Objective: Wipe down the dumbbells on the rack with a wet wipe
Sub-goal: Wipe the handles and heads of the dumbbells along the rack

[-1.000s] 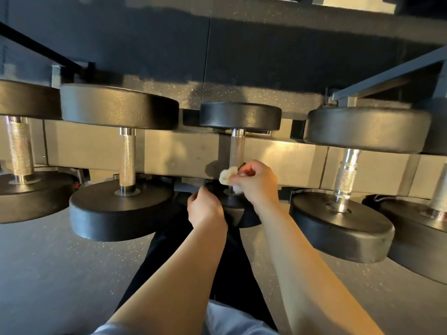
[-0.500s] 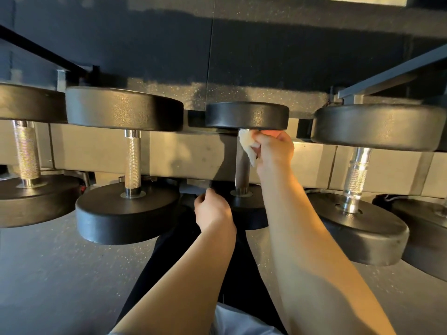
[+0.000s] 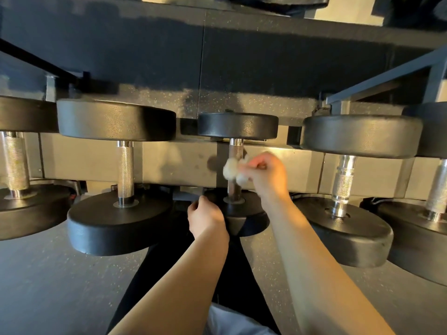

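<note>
A small black dumbbell (image 3: 238, 125) lies on the rack at the centre, its steel handle (image 3: 235, 147) pointing toward me. My right hand (image 3: 264, 174) grips a crumpled white wet wipe (image 3: 232, 168) and holds it around the middle of that handle; the hand is blurred by motion. My left hand (image 3: 205, 217) curls over the left edge of the dumbbell's near head (image 3: 246, 217). Part of the handle is hidden behind the wipe.
Larger black dumbbells sit on both sides: one on the left (image 3: 121, 170), another at the far left (image 3: 17, 165), one on the right (image 3: 348, 175) and one at the far right (image 3: 435, 189). The grey rack rail (image 3: 181, 163) runs behind them. Speckled dark floor lies below.
My right hand with the wipe went from the bottom of the handle up to the far head, then came back down to mid-handle. The left hand stayed on the near head.
</note>
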